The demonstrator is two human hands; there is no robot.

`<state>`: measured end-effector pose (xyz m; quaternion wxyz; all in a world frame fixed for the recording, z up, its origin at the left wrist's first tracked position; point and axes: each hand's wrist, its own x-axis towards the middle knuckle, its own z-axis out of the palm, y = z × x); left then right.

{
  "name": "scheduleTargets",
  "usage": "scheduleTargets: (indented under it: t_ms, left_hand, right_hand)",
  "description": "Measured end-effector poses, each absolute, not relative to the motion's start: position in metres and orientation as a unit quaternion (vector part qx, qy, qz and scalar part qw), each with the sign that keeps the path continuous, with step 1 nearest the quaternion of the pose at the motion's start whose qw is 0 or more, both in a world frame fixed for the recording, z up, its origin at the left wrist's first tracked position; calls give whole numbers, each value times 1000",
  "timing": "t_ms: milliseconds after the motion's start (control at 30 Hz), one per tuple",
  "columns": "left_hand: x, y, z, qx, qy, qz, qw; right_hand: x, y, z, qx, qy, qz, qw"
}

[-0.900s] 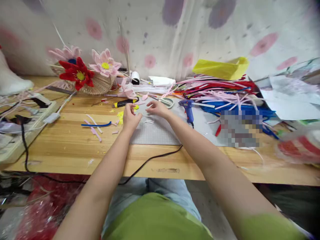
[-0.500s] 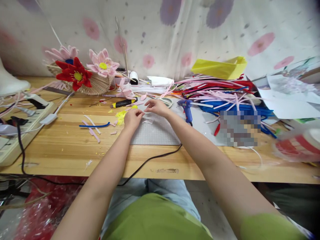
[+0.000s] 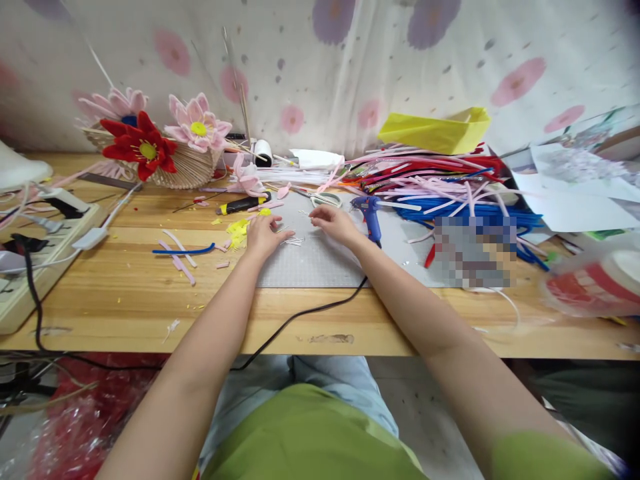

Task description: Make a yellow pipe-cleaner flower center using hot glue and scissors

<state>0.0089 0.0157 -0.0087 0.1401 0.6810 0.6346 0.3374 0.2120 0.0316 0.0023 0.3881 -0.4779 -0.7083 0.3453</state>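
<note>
My left hand (image 3: 265, 237) rests at the left side of the grey cutting mat (image 3: 320, 270), thumb and index finger apart, with nothing visible between them. Right by its thumb lies a small bunch of thin white strands (image 3: 295, 241). My right hand (image 3: 334, 225) is over the middle of the mat, its fingers curled with the tips close together. A tiny white bit shows at those fingertips, too small to name. Yellow fuzzy scraps (image 3: 237, 233) lie just beyond my left hand. Behind my right hand are scissors (image 3: 325, 199) and a blue glue gun (image 3: 369, 217).
Red and pink fuzzy flowers (image 3: 145, 150) stand at the back left, near a yellow-black utility knife (image 3: 243, 204). Pipe cleaners (image 3: 440, 180) are heaped at the back right. A power strip (image 3: 75, 253) sits far left; a black cord (image 3: 310, 312) crosses the front. A plastic cup (image 3: 590, 283) stands right.
My hands have moved apart, the right one shifting to the right. My left thumb and finger have opened from a pinch. The view has shifted slightly.
</note>
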Motion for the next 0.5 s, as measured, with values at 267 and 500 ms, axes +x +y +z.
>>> scheduleTargets:
  t_ms: [267,500]
  left_hand:
    - [-2,9,-6,639,620,431,145]
    - [-2,3,-8,660,604,425,135]
  right_hand:
    - [193,15,-7,-439,-801,277,298]
    - [192,11,-8,-445,-780,300,322]
